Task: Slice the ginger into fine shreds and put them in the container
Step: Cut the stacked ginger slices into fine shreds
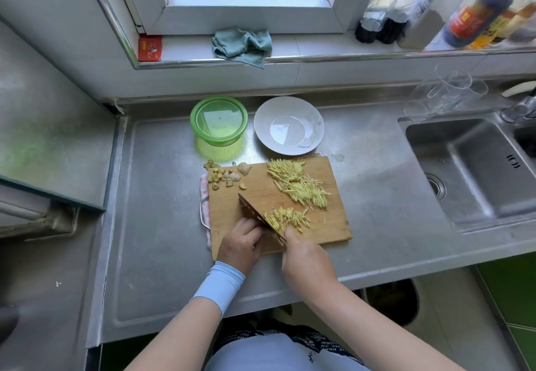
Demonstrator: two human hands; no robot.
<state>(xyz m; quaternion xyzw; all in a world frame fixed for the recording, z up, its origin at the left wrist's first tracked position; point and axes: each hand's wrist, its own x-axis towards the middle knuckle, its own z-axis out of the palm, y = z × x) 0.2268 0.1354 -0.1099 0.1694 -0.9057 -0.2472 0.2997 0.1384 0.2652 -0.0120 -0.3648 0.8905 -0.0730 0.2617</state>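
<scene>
Nearest, the right hand (304,257) wraps its fingers round the handle of a knife (255,211), whose blade tilts on the cutting board (327,228). The left hand (242,243) sits curled against the blade; I cannot tell whether it holds anything. Ginger shreds (298,186) lie in two heaps right of the blade, with scraps (224,176) at the board's far left corner. Just past the far edge stand a green container (219,120) and a white plate (290,125). Bare bench (162,225) spreads left of the board, and the sink (475,167) lies well apart on the right.
</scene>
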